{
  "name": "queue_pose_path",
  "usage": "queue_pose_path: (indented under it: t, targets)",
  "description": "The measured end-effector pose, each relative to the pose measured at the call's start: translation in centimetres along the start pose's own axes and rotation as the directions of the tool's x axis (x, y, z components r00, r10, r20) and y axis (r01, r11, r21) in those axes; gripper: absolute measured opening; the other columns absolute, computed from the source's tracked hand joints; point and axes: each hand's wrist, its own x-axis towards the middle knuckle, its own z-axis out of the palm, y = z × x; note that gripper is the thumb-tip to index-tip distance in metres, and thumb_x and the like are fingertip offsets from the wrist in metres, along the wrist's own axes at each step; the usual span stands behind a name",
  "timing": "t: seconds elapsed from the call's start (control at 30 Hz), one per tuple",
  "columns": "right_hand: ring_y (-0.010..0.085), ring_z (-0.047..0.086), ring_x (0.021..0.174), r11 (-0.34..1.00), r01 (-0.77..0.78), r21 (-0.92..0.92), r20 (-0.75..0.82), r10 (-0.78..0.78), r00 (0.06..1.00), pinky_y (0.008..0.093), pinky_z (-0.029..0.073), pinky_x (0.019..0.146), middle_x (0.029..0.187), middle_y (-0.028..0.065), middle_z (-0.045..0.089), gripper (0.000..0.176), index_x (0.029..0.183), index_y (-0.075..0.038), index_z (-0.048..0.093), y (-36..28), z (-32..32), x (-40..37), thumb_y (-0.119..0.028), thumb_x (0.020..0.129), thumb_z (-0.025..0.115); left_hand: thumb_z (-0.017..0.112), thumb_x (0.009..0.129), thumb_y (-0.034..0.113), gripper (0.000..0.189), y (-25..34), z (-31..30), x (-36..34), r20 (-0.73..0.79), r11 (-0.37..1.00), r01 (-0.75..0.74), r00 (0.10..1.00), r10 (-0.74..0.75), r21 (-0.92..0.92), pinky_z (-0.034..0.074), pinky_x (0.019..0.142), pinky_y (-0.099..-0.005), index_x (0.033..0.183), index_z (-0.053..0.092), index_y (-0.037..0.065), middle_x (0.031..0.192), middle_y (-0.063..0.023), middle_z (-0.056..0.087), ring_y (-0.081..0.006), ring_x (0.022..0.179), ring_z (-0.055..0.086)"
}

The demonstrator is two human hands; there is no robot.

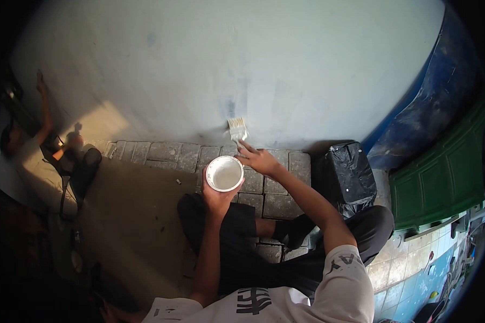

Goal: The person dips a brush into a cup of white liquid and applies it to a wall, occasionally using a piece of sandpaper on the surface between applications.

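My left hand (217,199) is wrapped round a white tub (224,174) and holds it up in front of my lap, its open top facing me. Pale paint coats the inside of the tub. Just right of the rim, my right hand (259,160) grips a paintbrush (237,129) by its handle. The bristles point up at the foot of the pale wall (199,81), overlapping it in this view. White paint covers the brush head. Above the bristles, a darker grey-blue smudge marks the wall.
Grey paving blocks (188,157) run along the wall's base. A black plastic-wrapped box (350,175) stands right of my knee, near a blue sheet (431,102) and a green panel (436,172). At far left, another person (29,148) reaches an arm up to the wall.
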Motion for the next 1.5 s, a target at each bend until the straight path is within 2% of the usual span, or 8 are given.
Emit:
queue_pose_path:
  t: [0.2, 0.5, 0.67, 0.83, 1.03, 1.17, 1.37, 1.5]
  targets:
    - [0.0218, 0.054, 0.143, 0.974, -0.121, 0.192, -0.064, 0.135, 0.989, 0.0316, 0.066, 0.069, 0.132, -0.0002, 0.062, 0.047, 0.123, -0.024, 0.062, 1.0, -2.4, 3.2, -0.001, 0.083, 0.069, 0.097, 0.068, 0.007, 0.072, -0.9, -1.9, 0.1, 0.031, 0.996, 0.029, 0.999, -0.031, 0.085, 0.052, 0.099, -0.0385, 0.128, 0.058, 0.002, 0.12, -0.0102, 0.067, -0.0207, 0.111, 0.065]
    - [0.0223, 0.055, 0.142, 0.996, -0.05, 0.078, -0.175, 0.064, 0.983, 0.032, 0.065, 0.075, 0.132, -0.0016, 0.063, 0.048, 0.123, -0.024, 0.062, 2.2, -6.9, 5.6, -0.005, 0.08, 0.073, 0.098, 0.069, 0.011, 0.076, -2.9, -1.3, 3.2, 0.002, 0.999, -0.017, 1.0, 0.017, 0.033, 0.054, 0.1, -0.04, 0.132, 0.056, 0.002, 0.124, -0.0124, 0.068, -0.0232, 0.114, 0.067]
    - [0.0218, 0.058, 0.138, 0.996, 0.003, 0.086, 0.029, -0.005, 1.0, 0.0306, 0.065, 0.071, 0.127, -0.0041, 0.062, 0.036, 0.118, -0.026, 0.06, 0.7, 0.3, -0.4, -0.011, 0.086, 0.067, 0.097, 0.067, 0.006, 0.075, -2.4, -1.5, 2.8, -0.009, 0.998, -0.046, 0.999, 0.046, 0.047, 0.053, 0.1, -0.0387, 0.131, 0.057, 0.002, 0.121, -0.01, 0.068, -0.0207, 0.112, 0.066]
    - [0.0204, 0.063, 0.131, 0.971, -0.127, 0.204, 0.105, 0.107, 0.989, 0.0336, 0.066, 0.072, 0.125, -0.0028, 0.063, 0.039, 0.117, -0.024, 0.06, 2.8, -4.2, 2.9, -0.008, 0.083, 0.07, 0.096, 0.068, 0.003, 0.077, -2.5, -2.7, 2.0, 0.04, 1.0, -0.004, 0.999, 0.003, 0.031, 0.053, 0.101, -0.0382, 0.133, 0.056, 0.002, 0.124, -0.0104, 0.067, -0.0212, 0.113, 0.065]
    - [0.0212, 0.06, 0.136, 0.991, -0.085, 0.101, -0.286, 0.11, 0.952, 0.0331, 0.066, 0.078, 0.128, -0.002, 0.065, 0.054, 0.122, -0.025, 0.062, 4.5, -11.0, 7.1, -0.005, 0.073, 0.076, 0.098, 0.069, 0.009, 0.078, -2.6, -3.2, 2.2, 0.047, 0.999, 0.009, 0.999, -0.011, 0.049, 0.052, 0.101, -0.0389, 0.133, 0.054, 0.002, 0.126, -0.0115, 0.066, -0.0225, 0.115, 0.065]
    - [0.0264, 0.065, 0.13, 0.983, -0.102, 0.151, -0.132, 0.122, 0.984, 0.0331, 0.066, 0.083, 0.145, 0.0054, 0.059, 0.04, 0.116, -0.022, 0.065, 3.3, -5.8, 2.8, -0.009, 0.079, 0.075, 0.098, 0.069, 0.008, 0.078, -2.4, -3.0, 2.3, 0.044, 0.999, 0.033, 0.998, -0.035, 0.041, 0.052, 0.101, -0.0389, 0.133, 0.054, 0.003, 0.126, -0.0112, 0.066, -0.0221, 0.115, 0.065]
    - [0.0233, 0.054, 0.142, 0.99, -0.056, 0.127, 0.148, 0.036, 0.988, 0.0356, 0.064, 0.088, 0.135, 0.0017, 0.058, 0.044, 0.12, -0.025, 0.059, 1.1, -0.2, -2.2, -0.007, 0.081, 0.07, 0.098, 0.068, 0.007, 0.079, -2.6, -3.8, 1.9, 0.047, 0.999, -0.027, 0.999, 0.026, 0.032, 0.052, 0.101, -0.0395, 0.134, 0.054, 0.003, 0.125, -0.0104, 0.066, -0.0217, 0.114, 0.065]
    - [0.0231, 0.059, 0.137, 0.99, -0.09, 0.111, -0.068, 0.098, 0.993, 0.0356, 0.064, 0.084, 0.132, -0.0009, 0.06, 0.043, 0.118, -0.025, 0.059, 2.6, -4.8, 2.9, -0.006, 0.08, 0.071, 0.098, 0.068, 0.005, 0.079, -3.0, -4.7, 2.4, 0.033, 0.999, -0.024, 0.999, 0.023, 0.038, 0.052, 0.101, -0.0391, 0.134, 0.054, 0.002, 0.124, -0.0107, 0.066, -0.0217, 0.114, 0.065]
